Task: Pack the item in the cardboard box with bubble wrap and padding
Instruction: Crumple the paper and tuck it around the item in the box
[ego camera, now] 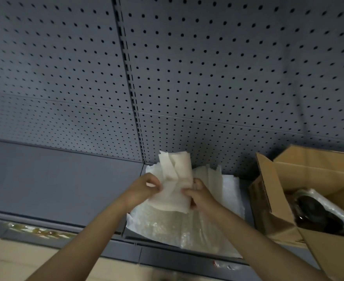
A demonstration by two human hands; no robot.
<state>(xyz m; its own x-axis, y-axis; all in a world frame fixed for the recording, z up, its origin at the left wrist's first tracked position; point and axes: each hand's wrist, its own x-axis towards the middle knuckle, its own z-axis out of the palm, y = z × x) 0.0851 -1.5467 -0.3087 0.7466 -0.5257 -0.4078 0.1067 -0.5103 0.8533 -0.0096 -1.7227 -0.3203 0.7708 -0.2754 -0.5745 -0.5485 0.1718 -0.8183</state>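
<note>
Gripping a folded wad of white foam padding (pixel 175 179) from both sides, a person's left hand (pixel 144 187) and right hand (pixel 199 196) close around its lower half above a grey metal shelf (pixel 55 179). The padding stands roughly upright, its long axis running from 6 to 12 o'clock, loose upper edges fanning toward the pegboard back wall (pixel 207 67). Beneath the hands, a sheet of bubble wrap (pixel 179 226) lies flat, its near edge overhanging the shelf's front lip at 6 o'clock. More foam sheets (pixel 213 179) lean against the wall just behind. At 3 o'clock sits the open cardboard box (pixel 284 179), flaps raised, holding a dark item (pixel 317 211) wrapped in clear plastic and lying tilted along the box floor. Bare shelf stretches wide open toward 9 o'clock; the box crowds the right side.
</note>
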